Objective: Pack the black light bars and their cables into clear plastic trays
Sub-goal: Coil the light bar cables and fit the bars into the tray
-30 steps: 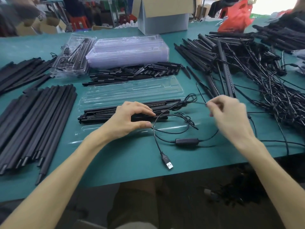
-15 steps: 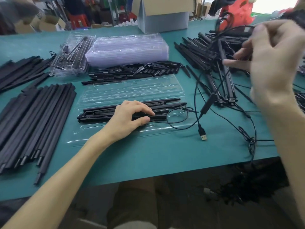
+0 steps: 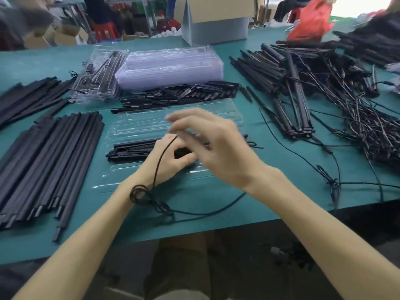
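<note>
At frame centre the left hand (image 3: 171,158) curls round a bar (image 3: 132,148) lying in the open tray (image 3: 138,126) on the surface (image 3: 270,180). Just above it the blurred right hand (image 3: 216,148) pinches a cable (image 3: 159,165), which hangs across the left wrist to a coil near the surface's lower edge.
</note>
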### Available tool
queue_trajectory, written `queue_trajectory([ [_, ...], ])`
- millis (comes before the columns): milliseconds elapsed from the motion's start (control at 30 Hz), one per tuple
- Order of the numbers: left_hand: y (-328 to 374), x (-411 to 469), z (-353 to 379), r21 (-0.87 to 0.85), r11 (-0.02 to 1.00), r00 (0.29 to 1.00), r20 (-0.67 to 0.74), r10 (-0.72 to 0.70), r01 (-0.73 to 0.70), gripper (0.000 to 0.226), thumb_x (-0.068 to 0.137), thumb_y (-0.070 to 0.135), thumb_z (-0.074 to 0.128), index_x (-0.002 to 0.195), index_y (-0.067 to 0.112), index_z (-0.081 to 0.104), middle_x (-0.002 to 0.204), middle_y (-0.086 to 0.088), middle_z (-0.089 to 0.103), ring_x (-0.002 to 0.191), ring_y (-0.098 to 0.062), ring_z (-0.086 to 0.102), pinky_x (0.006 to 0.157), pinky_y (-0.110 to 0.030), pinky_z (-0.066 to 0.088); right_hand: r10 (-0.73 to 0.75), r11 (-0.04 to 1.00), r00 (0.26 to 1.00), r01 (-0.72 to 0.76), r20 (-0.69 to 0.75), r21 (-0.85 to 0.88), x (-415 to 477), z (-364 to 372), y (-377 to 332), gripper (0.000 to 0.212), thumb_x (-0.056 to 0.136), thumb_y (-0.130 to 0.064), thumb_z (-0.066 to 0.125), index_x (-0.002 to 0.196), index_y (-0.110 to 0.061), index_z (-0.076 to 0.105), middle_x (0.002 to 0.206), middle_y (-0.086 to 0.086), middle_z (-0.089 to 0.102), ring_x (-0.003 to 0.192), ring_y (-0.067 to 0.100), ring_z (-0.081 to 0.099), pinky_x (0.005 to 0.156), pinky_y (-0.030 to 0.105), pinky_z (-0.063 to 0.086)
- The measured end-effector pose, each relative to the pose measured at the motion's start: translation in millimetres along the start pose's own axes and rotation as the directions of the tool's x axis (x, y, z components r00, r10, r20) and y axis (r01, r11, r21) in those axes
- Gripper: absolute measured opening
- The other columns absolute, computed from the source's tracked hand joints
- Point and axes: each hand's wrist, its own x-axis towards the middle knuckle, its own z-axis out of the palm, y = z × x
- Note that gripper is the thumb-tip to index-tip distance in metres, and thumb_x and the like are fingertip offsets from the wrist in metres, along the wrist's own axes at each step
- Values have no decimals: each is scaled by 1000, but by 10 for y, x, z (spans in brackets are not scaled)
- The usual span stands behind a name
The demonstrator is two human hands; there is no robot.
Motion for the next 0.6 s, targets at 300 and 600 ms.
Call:
queue_trajectory([
  [300, -6, -34, -110, -59, 998, 997, 76, -22, 26, 15, 92, 20, 72, 106, 26, 76, 116, 15, 69, 119, -13, 58, 108, -45, 38, 248, 928, 902, -326, -353, -182, -513, -431, 385, 10, 100, -13, 58, 106, -11, 65, 101, 1, 58, 83, 11, 57, 71, 19, 45],
  [600, 10, -42, -113, -51, 997, 992, 109, -58, 64, 15, 93, 21, 71, 107, 26, 76, 117, 15, 69, 121, -13, 56, 109, -42, 37, 483, 795, 869, -487, -109, -361, -755, -438, 614, 35, 98, 0, 51, 126, -16, 63, 121, -4, 58, 117, 15, 40, 102, 10, 31],
])
